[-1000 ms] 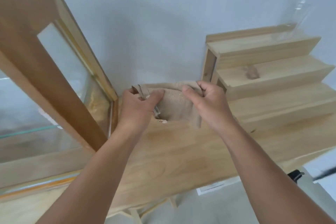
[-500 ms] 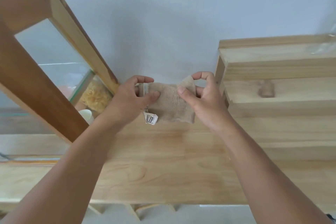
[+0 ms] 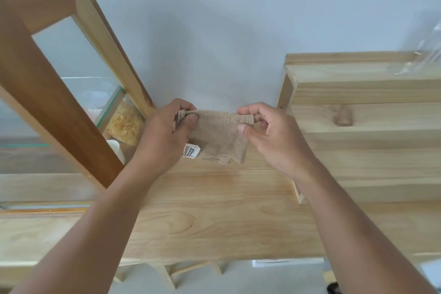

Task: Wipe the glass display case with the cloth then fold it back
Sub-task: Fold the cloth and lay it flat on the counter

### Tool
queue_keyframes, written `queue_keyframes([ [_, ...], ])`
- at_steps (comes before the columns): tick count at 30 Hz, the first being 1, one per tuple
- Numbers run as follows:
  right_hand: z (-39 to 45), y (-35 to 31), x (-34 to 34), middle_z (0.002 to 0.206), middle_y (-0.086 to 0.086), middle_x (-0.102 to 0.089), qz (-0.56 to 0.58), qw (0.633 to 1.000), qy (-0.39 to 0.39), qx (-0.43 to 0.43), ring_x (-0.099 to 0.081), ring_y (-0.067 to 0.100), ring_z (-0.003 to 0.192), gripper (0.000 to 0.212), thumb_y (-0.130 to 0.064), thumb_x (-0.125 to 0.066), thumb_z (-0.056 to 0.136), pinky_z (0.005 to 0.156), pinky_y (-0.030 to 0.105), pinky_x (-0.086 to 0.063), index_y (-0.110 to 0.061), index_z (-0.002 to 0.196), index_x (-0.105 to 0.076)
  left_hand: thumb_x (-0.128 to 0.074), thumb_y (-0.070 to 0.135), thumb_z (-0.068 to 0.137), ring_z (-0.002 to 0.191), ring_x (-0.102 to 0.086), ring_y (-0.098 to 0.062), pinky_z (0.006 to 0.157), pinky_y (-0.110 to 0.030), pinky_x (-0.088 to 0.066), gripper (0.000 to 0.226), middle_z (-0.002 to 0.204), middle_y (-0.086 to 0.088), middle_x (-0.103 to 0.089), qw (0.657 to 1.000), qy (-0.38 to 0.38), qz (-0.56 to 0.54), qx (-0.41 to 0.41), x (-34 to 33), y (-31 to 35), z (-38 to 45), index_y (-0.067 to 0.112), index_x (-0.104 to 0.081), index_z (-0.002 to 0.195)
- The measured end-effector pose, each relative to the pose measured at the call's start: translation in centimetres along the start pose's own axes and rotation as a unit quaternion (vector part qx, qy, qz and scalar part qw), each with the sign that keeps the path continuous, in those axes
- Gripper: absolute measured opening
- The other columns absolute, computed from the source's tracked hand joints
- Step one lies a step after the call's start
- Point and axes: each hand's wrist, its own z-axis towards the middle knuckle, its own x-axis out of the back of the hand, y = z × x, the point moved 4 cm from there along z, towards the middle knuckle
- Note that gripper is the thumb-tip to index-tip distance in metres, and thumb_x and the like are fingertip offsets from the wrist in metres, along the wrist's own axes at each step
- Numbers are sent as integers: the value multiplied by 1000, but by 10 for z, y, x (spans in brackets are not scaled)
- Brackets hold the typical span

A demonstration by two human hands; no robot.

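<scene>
A small beige cloth (image 3: 218,133) with a white label hangs folded between my two hands, just above the wooden tabletop (image 3: 214,217). My left hand (image 3: 164,136) pinches its upper left corner between thumb and fingers. My right hand (image 3: 269,133) pinches the upper right corner, the cloth edge wrapped over a fingertip. The glass display case (image 3: 71,83), framed in wood, stands tilted in view at the left, close beside my left hand.
A stepped wooden riser (image 3: 365,112) stands at the right, next to my right hand. Inside the case lie a yellow crinkled item (image 3: 125,124) and a white cup (image 3: 115,148). A pale wall is behind. Clear plastic (image 3: 424,55) shows at the top right.
The cloth is held a little higher, its top edge stretched straight between both hands. My right fingers have closed onto the right corner, which stuck up loose before.
</scene>
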Motion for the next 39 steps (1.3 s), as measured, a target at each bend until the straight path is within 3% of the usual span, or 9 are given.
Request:
queue_keyframes([
  [3,-8,-6,0,107,-8,-68,-12,999,24,-26,-59,-4,103,27,-31,-76,94,96,30,-50,-36,120,-72,-62,31,99,89,-64,-20,75,-43,-55,10,95,0,-64,999,16,-35,17,1,-8,-6,41,-62,98],
  [8,-23,-12,5,93,-22,-75,80,996,37,-32,-62,-11,83,19,-20,-82,90,72,9,-43,-30,105,-77,-67,31,97,86,-69,-8,78,-28,-52,13,94,7,-71,993,1,-111,46,2,-14,-20,44,-65,97],
  [10,-30,-14,4,99,-22,-78,124,991,50,-30,-66,-14,92,18,-20,-84,88,77,3,-43,-25,104,-78,-69,24,97,80,-69,-8,71,-20,-52,17,93,1,-73,988,-1,-148,50,3,-12,-23,41,-66,95],
  [17,-47,-19,-3,97,-5,-82,290,947,139,-13,-75,6,91,6,-8,-79,91,82,17,-56,-11,94,-75,-70,0,93,81,-60,-18,70,-30,-51,30,93,-2,-71,946,-20,-308,100,8,0,-29,29,-68,100],
  [23,-53,-24,0,95,0,-77,272,950,155,-8,-71,7,84,20,-6,-82,89,82,22,-56,-18,103,-75,-76,8,88,78,-66,-1,71,-12,-47,20,78,16,-71,924,-24,-364,112,15,9,-31,22,-66,97],
  [26,-54,-19,3,103,2,-75,208,970,124,-28,-72,12,92,42,-15,-85,87,85,21,-57,-32,124,-74,-80,15,87,88,-69,-17,80,-26,-51,25,86,3,-73,946,-18,-312,81,18,7,-30,26,-65,104],
  [31,-56,-21,5,92,-11,-74,122,983,134,-13,-65,1,78,18,-24,-83,89,78,15,-47,-31,106,-81,-67,20,98,84,-62,8,74,-12,-44,20,98,15,-69,994,15,-105,34,15,8,-27,31,-65,115],
  [36,-53,-12,-13,115,-12,-68,119,985,124,-1,-66,9,108,9,-34,-72,98,95,35,-52,-33,106,-69,-63,20,100,125,-37,-6,108,-23,-31,11,135,2,-42,997,77,-16,15,7,3,-27,28,-67,107],
  [39,-54,-11,-23,88,-8,-62,118,987,108,28,-57,1,75,8,-33,-58,106,73,24,-45,-26,111,-56,-59,20,102,117,-43,0,100,-12,-29,8,120,16,-49,997,57,-53,-2,3,7,-30,27,-63,103],
])
